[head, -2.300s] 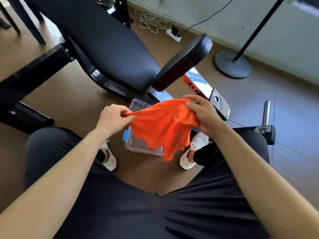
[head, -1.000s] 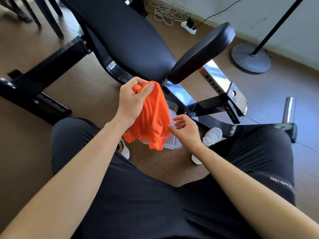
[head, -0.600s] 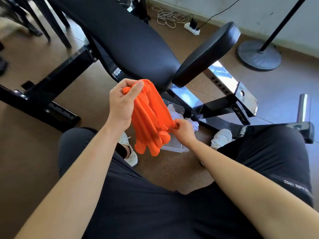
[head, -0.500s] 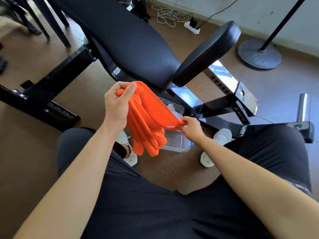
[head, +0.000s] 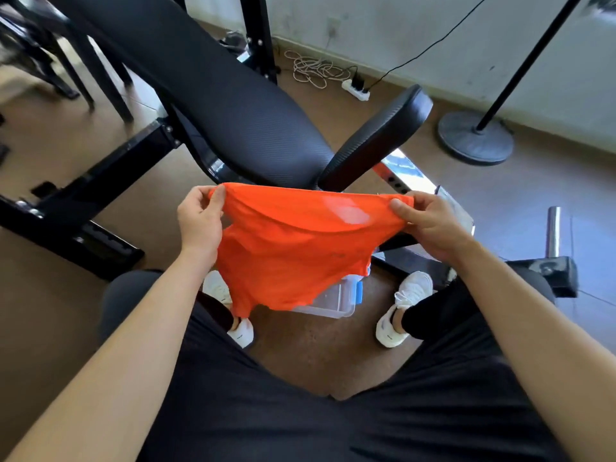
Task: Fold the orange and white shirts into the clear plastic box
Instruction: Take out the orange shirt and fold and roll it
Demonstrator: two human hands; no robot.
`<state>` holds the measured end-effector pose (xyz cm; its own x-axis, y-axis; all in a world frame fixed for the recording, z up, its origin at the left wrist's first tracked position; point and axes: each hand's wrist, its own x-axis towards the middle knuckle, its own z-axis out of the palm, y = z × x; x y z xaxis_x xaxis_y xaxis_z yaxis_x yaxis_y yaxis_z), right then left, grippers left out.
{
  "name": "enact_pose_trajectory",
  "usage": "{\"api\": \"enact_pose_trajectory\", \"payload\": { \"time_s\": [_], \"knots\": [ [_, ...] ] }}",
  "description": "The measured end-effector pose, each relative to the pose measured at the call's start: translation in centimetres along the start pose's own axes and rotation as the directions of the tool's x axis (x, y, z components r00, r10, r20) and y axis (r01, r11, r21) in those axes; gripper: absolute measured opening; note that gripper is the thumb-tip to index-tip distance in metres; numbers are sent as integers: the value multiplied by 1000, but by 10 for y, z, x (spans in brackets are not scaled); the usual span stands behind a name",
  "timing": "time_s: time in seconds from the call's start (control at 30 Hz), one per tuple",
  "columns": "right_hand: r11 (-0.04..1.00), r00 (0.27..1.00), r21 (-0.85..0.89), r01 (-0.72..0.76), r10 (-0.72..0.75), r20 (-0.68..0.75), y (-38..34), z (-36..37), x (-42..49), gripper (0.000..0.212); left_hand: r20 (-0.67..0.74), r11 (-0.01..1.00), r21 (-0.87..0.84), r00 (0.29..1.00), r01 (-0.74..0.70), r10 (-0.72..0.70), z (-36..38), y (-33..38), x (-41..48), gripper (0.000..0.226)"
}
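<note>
Head view, left hand [head: 199, 225], right hand [head: 435, 228] pinching orange shirt [head: 293, 255], clear box [head: 336, 303] below (contents hidden)

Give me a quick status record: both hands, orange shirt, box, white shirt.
left hand: pinches one end of the orange shirt's top edge
right hand: pinches the other end of that edge
orange shirt: spread between both hands, hanging in the air, unfolded
clear plastic box: on the floor between the white shoes, partly hidden behind the shirt
white shirt: not visible; the box's inside is mostly covered
progress: orange shirt not yet in the box
</note>
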<state>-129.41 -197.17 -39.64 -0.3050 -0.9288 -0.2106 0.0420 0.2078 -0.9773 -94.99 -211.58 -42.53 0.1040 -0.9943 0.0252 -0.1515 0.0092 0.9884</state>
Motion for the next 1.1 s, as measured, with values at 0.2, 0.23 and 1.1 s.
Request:
{"api": "enact_pose_trajectory", "payload": {
  "time_s": [0.2,0.23,1.1],
  "knots": [
    [985,989,97,143,-146,30,-57,1,0,31,68,994,-105,997,-26,33,-4,46,16,19],
    [978,983,103,181,-181,-9,-67,0,1,27,66,990,-132,996,-52,61,-4,55,18,19],
    [947,808,-250,199,-304,-506,-136,-7,12,20,103,991,-123,992,-56,69,36,140,32,19]
  ]
}}
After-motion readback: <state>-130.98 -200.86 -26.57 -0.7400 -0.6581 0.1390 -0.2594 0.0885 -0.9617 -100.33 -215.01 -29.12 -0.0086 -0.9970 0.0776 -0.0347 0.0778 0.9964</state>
